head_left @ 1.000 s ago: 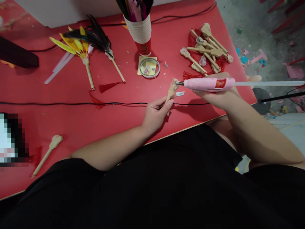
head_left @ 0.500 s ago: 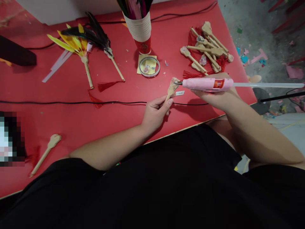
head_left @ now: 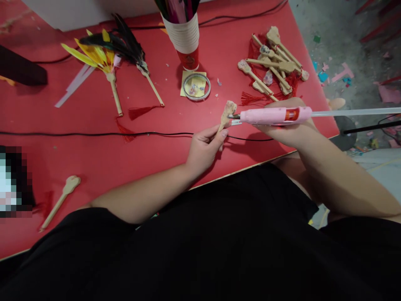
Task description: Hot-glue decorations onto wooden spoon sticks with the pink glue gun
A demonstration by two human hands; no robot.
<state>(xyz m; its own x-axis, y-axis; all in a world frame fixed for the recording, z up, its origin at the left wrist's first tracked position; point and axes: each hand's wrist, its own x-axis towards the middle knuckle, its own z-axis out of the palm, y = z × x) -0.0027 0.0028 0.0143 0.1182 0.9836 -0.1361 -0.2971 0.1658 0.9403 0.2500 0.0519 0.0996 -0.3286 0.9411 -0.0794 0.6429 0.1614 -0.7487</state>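
Observation:
My left hand (head_left: 208, 146) pinches a wooden fan handle (head_left: 229, 109) by its narrow part, the broad speckled head pointing up and away from me. My right hand (head_left: 286, 127) is wrapped round a pink hot glue gun (head_left: 265, 115), with a long clear glue stick (head_left: 354, 112) running out of its back. The gun's metal nozzle meets the right edge of the handle's head, near its lower part. Partly behind the nozzle lies a small white tag (head_left: 237, 122). The fingers under the gun are mostly hidden.
More wooden handles (head_left: 286, 67) with red tassels are heaped at the right. Two feather fans (head_left: 113, 90) lie at the left, and one handle (head_left: 61, 200) lies nearer me. A stack of paper cups (head_left: 188, 46) holds feathers behind a tape ring (head_left: 196, 99). A black cable (head_left: 150, 133) crosses the table.
The glue gun's nozzle has shifted down along the handle's head, from near its top to its lower right edge. My left hand has stayed almost in place.

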